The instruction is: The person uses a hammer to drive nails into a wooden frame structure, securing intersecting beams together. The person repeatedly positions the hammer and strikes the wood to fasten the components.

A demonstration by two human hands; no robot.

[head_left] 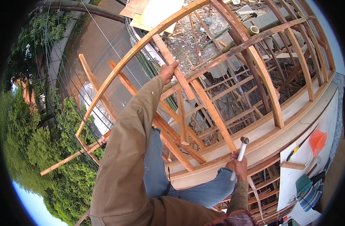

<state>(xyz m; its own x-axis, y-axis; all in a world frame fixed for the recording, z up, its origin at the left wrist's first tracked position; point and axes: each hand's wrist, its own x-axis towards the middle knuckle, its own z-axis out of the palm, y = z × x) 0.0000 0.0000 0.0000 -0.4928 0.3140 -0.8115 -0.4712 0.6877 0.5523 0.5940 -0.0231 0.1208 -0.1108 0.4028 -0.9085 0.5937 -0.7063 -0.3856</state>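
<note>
My left hand [168, 72] is stretched out ahead, its fingers closed round a short wooden board [184, 83]. The board's far end lies close to the long curved timber strip [134, 49], but I cannot tell whether they touch. My right hand [239, 168] grips a hammer [241, 151] by its pale handle, head upward, near my right knee. Just beyond the hammer, a slanting timber [214, 115] meets the curved base rail [259, 138]. My denim-covered legs [202, 192] are over the frame.
Upright curved ribs [268, 81] and a crossing rail [251, 42] stand to the right. Far below are rubble [183, 34] and a road [101, 34]. Cables [48, 41] and trees [25, 147] fill the left. A white panel [289, 180] carries an orange object [317, 142] and a yellow-handled tool [293, 152].
</note>
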